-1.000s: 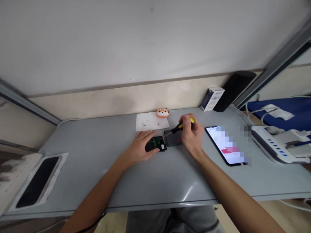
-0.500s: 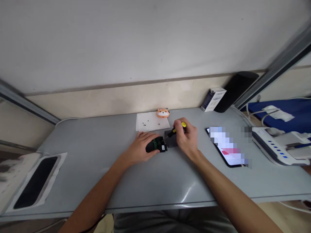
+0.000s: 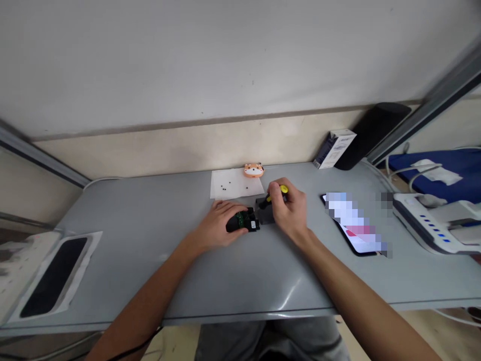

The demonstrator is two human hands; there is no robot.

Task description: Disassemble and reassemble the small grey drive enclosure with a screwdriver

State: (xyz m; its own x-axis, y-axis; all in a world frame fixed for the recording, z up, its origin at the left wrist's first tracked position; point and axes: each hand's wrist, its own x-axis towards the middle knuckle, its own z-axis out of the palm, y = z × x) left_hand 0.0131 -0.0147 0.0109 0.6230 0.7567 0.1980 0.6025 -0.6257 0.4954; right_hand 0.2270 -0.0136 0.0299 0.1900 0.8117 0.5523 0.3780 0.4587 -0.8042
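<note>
My left hand (image 3: 215, 226) is closed around a small black device (image 3: 252, 224) with a green circuit board (image 3: 242, 218) exposed, and holds it down on the desk. Between thumb and fingers of my right hand (image 3: 288, 208) is a screwdriver (image 3: 283, 189) with a yellow and black handle. It slants down to the left towards the device; whether its tip touches is too small to tell. A dark grey flat piece (image 3: 266, 214) lies partly under my right hand, beside the device. Behind my hands, several tiny dark screws (image 3: 224, 189) lie on white paper (image 3: 237, 181).
An orange animal-faced case (image 3: 254, 170) sits at the paper's back edge. To the right are a lit phone (image 3: 351, 225), a white power strip (image 3: 432, 223), a carton (image 3: 334, 149) and a black cylinder (image 3: 376, 133). A dark slab on white paper (image 3: 54, 278) lies left.
The camera view has shifted slightly. Both hands keep nearly the same pose, with the device and the screwdriver still held.
</note>
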